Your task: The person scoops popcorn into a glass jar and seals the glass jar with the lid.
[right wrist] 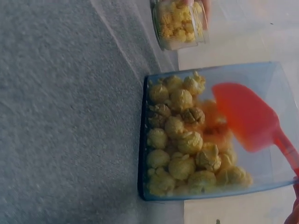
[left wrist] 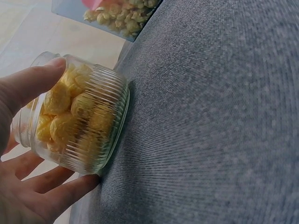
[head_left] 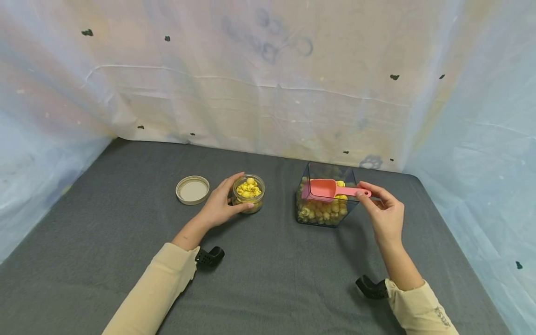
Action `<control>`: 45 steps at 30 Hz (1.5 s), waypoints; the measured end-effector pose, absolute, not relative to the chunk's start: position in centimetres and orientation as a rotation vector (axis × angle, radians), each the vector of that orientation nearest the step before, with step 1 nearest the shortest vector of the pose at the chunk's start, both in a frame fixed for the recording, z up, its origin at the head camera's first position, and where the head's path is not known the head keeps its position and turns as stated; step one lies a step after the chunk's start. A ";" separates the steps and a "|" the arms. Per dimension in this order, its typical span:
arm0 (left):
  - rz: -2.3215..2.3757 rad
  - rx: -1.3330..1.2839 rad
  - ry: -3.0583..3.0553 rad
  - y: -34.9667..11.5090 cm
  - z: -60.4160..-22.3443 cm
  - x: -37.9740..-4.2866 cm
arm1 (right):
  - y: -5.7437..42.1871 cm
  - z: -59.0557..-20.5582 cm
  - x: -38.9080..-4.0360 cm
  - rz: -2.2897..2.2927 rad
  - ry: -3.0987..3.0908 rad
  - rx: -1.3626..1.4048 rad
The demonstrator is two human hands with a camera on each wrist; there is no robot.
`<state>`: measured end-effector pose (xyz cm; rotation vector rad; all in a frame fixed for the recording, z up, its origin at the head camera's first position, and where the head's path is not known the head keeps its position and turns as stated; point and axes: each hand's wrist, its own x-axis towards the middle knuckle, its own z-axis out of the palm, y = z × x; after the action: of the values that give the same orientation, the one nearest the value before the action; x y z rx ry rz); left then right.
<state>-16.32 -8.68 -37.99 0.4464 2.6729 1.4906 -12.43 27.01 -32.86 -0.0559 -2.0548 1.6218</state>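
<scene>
My left hand (head_left: 220,203) holds a small glass jar (left wrist: 100,126) with fingers and thumb around its sides. The jar stands upright on the cloth and has yellow popcorn (head_left: 249,188) in it up to near the rim. Between thumb and fingers, my right hand (head_left: 386,215) pinches the handle of a pink scoop (head_left: 322,188). The scoop's bowl lies within the mouth of a clear bluish square container (head_left: 305,216), above the popcorn (right wrist: 180,140) inside. Whether the scoop carries any popcorn, I cannot tell.
A round lid (head_left: 192,190) lies on the grey cloth (head_left: 268,274) left of the jar. Behind the table and at both sides hangs pale plastic sheeting (head_left: 234,107). Each wrist bears a black camera mount (head_left: 211,256).
</scene>
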 end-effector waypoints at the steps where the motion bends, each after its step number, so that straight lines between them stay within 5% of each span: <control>1: 1.491 0.447 2.673 -8.7 -38.0 -16.3 | 27.1 -32.8 -12.5 1.625 -2.059 -0.055; 45: 1.494 0.451 2.661 -8.8 -37.9 -16.3 | 24.1 -29.1 -11.1 1.820 -1.840 0.199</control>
<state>-16.27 -8.83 -37.93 0.4514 2.6610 1.4941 -11.05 24.13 -29.07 0.1991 -1.8397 1.8198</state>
